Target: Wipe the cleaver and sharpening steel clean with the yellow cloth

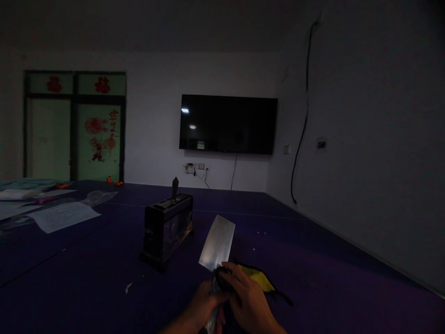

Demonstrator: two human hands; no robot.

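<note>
A cleaver (217, 243) with a broad, shiny metal blade points up and away from me, at the lower middle of the head view. My left hand (203, 301) is closed round its handle, from below and the left. The fingers of my right hand (250, 299) are bent over the dark, rounded part (222, 277) where blade and handle meet. Much of the handle is hidden by both hands; some shiny, crinkled wrapping shows on it. Just right of the blade's base lies a yellow-and-black cloth-like item (259, 278), partly behind my right hand.
Beyond my left hand, a black knife block (168, 227) stands on the dark purple table (104, 273), with one handle sticking up. Papers (66, 215) and clear plastic (99, 198) lie at the left. Small white scraps dot the surface. A wall (375, 185) borders the right side.
</note>
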